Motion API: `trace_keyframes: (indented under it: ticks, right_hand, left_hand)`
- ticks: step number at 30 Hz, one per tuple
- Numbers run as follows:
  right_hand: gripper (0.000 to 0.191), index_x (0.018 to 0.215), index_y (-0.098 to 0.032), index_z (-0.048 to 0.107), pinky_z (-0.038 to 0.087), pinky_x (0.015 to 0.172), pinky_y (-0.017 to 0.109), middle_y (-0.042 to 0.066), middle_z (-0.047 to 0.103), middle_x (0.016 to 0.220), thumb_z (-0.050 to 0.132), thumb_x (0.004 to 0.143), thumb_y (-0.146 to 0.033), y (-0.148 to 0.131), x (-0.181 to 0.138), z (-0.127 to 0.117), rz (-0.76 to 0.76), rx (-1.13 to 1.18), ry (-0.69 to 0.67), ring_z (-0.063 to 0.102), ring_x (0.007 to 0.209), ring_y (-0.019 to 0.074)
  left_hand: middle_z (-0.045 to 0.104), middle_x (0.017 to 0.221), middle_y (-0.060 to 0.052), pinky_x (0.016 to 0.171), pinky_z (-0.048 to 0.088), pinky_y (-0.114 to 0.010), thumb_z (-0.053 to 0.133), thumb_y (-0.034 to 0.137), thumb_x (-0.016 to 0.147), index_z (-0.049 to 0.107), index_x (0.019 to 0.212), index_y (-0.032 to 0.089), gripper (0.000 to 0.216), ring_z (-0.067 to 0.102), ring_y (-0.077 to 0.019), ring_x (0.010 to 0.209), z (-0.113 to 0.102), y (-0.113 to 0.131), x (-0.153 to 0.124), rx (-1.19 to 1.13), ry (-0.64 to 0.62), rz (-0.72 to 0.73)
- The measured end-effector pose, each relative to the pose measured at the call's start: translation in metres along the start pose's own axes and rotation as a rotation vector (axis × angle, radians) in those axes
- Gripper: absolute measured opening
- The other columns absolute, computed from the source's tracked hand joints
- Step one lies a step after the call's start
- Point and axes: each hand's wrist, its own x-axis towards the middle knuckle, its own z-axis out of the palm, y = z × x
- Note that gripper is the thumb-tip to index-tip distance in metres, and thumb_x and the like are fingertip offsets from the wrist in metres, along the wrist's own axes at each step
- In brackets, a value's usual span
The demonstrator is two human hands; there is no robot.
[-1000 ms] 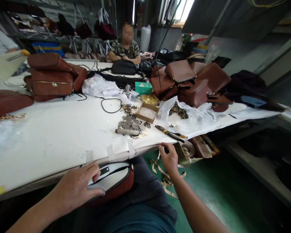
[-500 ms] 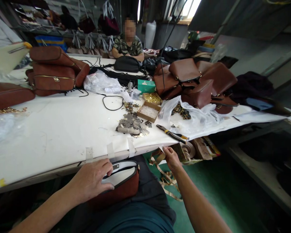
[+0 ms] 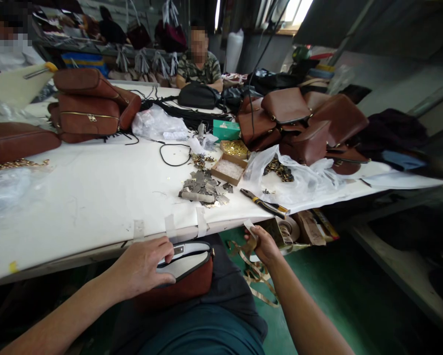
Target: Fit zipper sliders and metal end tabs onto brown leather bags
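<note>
A brown leather bag [image 3: 195,282] with a pale lining rests on my lap at the table's front edge, its top spread apart. My left hand [image 3: 145,266] grips the bag's left rim, thumb and fingers on either side of it. Beside those fingertips, a small metal plate [image 3: 178,250] lies on the light inner flap. To the right, below the edge, my right hand [image 3: 265,243] pinches a piece of tape [image 3: 250,228], pale on one side and tan on the other. Loose tan strips [image 3: 262,287] hang beneath this hand toward the green floor.
On the white table [image 3: 106,197] lie metal plates [image 3: 203,185], pliers [image 3: 263,203], a box of clear pieces [image 3: 229,169] and a plastic bag of fittings [image 3: 299,180]. Brown bags [image 3: 286,106] are piled behind. Tape rolls [image 3: 288,229] sit below the edge. A person [image 3: 199,64] sits opposite.
The camera view has shifted slightly. My right hand has turned a little, and more of the tape shows above its fingers. My left hand keeps its grip on the bag.
</note>
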Motion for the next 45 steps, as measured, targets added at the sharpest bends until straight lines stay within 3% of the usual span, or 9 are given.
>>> trace_keyframes:
  ticks: [8,13,18,21,28,31,34,38,45]
  right_hand:
    - [0.046,0.090,-0.019,0.078,0.046,0.063,0.029,0.002,0.074,0.081,0.090,0.064,-0.055,-0.013,-0.005,-0.007,-0.057,-0.247,0.047,0.063,0.068,0.0180]
    - [0.047,0.089,-0.018,0.080,0.045,0.065,0.030,0.004,0.076,0.082,0.086,0.067,-0.059,-0.024,-0.008,-0.004,-0.100,-0.411,0.067,0.063,0.070,0.0197]
    - [0.043,0.074,-0.019,0.075,0.034,0.056,0.029,0.000,0.065,0.063,0.083,0.071,-0.061,-0.039,-0.032,0.004,-0.156,-0.571,0.161,0.050,0.058,0.0154]
    - [0.040,0.076,-0.021,0.074,0.034,0.056,0.029,0.000,0.064,0.064,0.079,0.078,-0.060,-0.058,-0.060,0.032,-0.248,-0.681,0.095,0.050,0.059,0.0157]
    - [0.025,0.078,-0.023,0.074,0.039,0.067,0.028,0.001,0.073,0.076,0.072,0.092,-0.044,-0.073,-0.099,0.162,-0.564,-0.953,-0.451,0.062,0.072,0.0178]
    - [0.017,0.084,-0.025,0.076,0.037,0.070,0.028,0.001,0.076,0.084,0.072,0.094,-0.038,-0.057,-0.097,0.188,-0.650,-1.166,-0.508,0.065,0.077,0.0181]
    - [0.016,0.087,-0.026,0.076,0.035,0.072,0.029,0.001,0.078,0.089,0.070,0.096,-0.037,-0.044,-0.094,0.194,-0.694,-1.290,-0.465,0.066,0.080,0.0193]
    - [0.020,0.084,-0.026,0.075,0.032,0.070,0.030,0.002,0.078,0.087,0.069,0.096,-0.040,-0.040,-0.095,0.195,-0.677,-1.389,-0.396,0.065,0.077,0.0200]
    - [0.021,0.087,-0.026,0.075,0.032,0.069,0.031,0.002,0.078,0.088,0.068,0.096,-0.044,-0.043,-0.099,0.193,-0.682,-1.396,-0.364,0.064,0.076,0.0199]
  left_hand:
    - [0.065,0.097,0.000,0.078,0.041,-0.033,0.084,0.037,0.078,0.059,0.089,0.022,0.031,0.063,-0.0225,0.090,0.000,0.000,-0.002,-0.009,0.005,-0.016]
    - [0.066,0.095,0.000,0.075,0.040,-0.031,0.083,0.038,0.078,0.059,0.089,0.023,0.031,0.063,-0.0215,0.088,0.003,-0.003,0.000,-0.007,0.030,0.010]
    - [0.067,0.096,0.001,0.073,0.038,-0.030,0.083,0.042,0.077,0.058,0.089,0.024,0.034,0.062,-0.0210,0.085,0.005,-0.009,0.002,-0.019,0.058,-0.011]
    - [0.067,0.092,0.002,0.068,0.036,-0.030,0.085,0.048,0.074,0.056,0.089,0.024,0.040,0.062,-0.0210,0.082,0.002,-0.011,0.006,-0.017,0.049,-0.046]
    - [0.072,0.094,-0.002,0.068,0.040,-0.029,0.086,0.059,0.068,0.058,0.108,0.024,0.059,0.069,-0.0261,0.083,-0.003,-0.011,0.009,-0.054,0.034,-0.188]
    - [0.075,0.110,-0.006,0.080,0.048,-0.032,0.085,0.058,0.070,0.051,0.135,0.023,0.081,0.073,-0.0295,0.098,0.002,-0.014,0.005,-0.102,0.073,-0.206]
    - [0.071,0.132,-0.011,0.096,0.050,-0.036,0.085,0.056,0.072,0.037,0.155,0.024,0.100,0.070,-0.0322,0.117,0.007,-0.019,0.002,-0.110,0.105,-0.163]
    - [0.068,0.140,-0.007,0.107,0.048,-0.037,0.080,0.057,0.079,0.057,0.142,0.025,0.074,0.065,-0.0294,0.127,0.009,-0.025,0.002,-0.123,0.111,-0.068]
    - [0.078,0.117,-0.007,0.090,0.053,-0.035,0.060,0.046,0.097,0.067,0.124,0.025,0.035,0.073,-0.0274,0.106,-0.002,-0.018,0.010,-0.077,0.096,-0.084]
